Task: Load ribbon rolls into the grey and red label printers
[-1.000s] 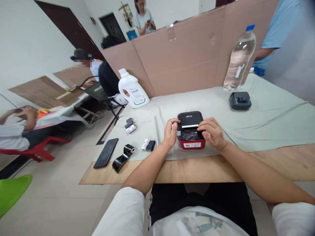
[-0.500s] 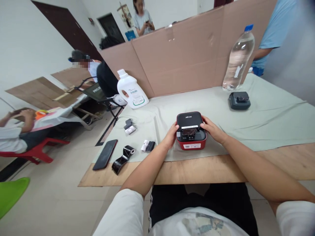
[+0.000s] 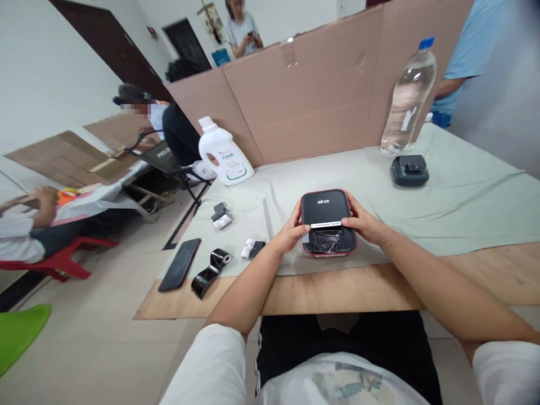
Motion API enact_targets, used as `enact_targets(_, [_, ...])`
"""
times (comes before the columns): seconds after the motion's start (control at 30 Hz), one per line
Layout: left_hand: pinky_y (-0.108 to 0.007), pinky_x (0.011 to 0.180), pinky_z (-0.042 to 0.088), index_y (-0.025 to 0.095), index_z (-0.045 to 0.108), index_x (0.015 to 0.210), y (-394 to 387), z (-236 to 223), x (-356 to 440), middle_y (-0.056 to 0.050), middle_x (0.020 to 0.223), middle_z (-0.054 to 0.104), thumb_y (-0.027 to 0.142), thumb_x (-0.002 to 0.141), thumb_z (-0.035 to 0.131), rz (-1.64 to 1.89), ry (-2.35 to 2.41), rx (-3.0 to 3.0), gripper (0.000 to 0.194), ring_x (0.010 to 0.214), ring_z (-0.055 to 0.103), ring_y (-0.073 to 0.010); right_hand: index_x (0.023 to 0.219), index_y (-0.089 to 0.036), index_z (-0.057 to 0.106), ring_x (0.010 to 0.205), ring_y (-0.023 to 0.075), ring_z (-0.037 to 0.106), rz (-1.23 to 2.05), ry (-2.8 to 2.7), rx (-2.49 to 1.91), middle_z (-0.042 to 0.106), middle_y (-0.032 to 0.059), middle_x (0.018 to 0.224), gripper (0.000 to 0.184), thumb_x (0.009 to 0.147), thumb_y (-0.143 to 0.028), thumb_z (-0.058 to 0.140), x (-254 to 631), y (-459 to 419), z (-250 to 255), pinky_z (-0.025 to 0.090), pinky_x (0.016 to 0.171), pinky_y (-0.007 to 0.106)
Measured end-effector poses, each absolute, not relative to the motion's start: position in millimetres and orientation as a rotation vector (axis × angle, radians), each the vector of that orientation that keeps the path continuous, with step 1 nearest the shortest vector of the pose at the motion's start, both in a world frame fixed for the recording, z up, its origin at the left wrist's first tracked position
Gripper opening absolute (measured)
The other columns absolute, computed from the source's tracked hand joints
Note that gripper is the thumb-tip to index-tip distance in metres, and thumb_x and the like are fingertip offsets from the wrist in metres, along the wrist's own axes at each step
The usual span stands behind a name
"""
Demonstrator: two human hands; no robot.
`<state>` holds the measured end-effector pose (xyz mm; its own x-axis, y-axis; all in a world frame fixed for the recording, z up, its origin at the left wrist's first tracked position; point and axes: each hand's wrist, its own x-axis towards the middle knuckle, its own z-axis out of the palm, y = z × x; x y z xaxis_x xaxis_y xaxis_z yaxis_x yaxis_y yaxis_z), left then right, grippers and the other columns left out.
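Nearest my remote view: bare wood edge (image 3: 337, 292) of the table, cloth (image 3: 291, 177) covering the rest. On the left I log a dark phone (image 3: 179, 264) and, just beside it, a curled black strip with a roll end (image 3: 211, 273).

Directly ahead, the red-rimmed black box (image 3: 324, 208) is between both hands, over the front part of the cloth. Left hand (image 3: 290, 233) grips its left side, thumb on the top; right hand (image 3: 365, 221) grips the right side, thumb beside the white label strip (image 3: 325, 225). Its top faces me, with little of the front wall showing — I cannot tell whether the base touches the cloth. Crinkled clear film (image 3: 327, 242) lies on the front half of the top.

Left of the box, two small black-and-white bundles: one nearer (image 3: 252, 248), one farther (image 3: 221, 216).

Farther back: dark grey device (image 3: 410, 171) at right, white jug (image 3: 226, 154) at left, water bottle (image 3: 408, 104) — then a cardboard panel (image 3: 312, 101), people beyond.
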<state>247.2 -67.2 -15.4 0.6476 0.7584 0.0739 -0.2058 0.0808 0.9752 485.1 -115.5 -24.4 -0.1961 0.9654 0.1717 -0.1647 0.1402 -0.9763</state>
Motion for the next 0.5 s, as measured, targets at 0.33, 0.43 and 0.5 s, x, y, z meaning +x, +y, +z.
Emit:
enact_targets(0.33, [-0.048,0.117,0.029,0.031,0.024,0.153,-66.6,-18.9,251.3,-0.002,0.158,0.033,0.037,0.069,0.075,0.777,0.598,1.195,0.099,0.144,0.031,-0.0343,0.148,-0.034,0.03,0.139,0.0278,0.038,1.292,-1.282,-0.906,0.042,0.0026,0.151,0.085,0.072,-0.043,0.069,480.3,-113.4,-25.4,0.031,0.115,0.049])
enact_targets(0.43, [-0.048,0.111,0.036,0.027,0.034,0.149,-68.9,-17.5,252.2,-0.006,0.151,0.044,0.039,0.071,0.074,0.751,0.624,1.14,0.088,0.137,0.042,-0.0349,0.148,-0.034,0.03,0.142,0.0285,0.033,1.259,-1.284,-0.929,0.037,0.0024,0.154,0.087,0.072,-0.047,0.068,479.7,-112.9,-27.4,0.03,0.115,0.05])
enact_targets(0.5, [-0.047,0.106,0.041,0.025,0.039,0.145,-71.4,-16.9,252.8,-0.008,0.146,0.05,0.038,0.071,0.074,0.732,0.648,1.125,0.083,0.13,0.049,-0.0337,0.149,-0.033,0.03,0.142,0.0292,0.034,1.241,-1.289,-0.922,0.036,0.0029,0.155,0.089,0.071,-0.05,0.069,479.4,-113.2,-28.4,0.031,0.115,0.05])
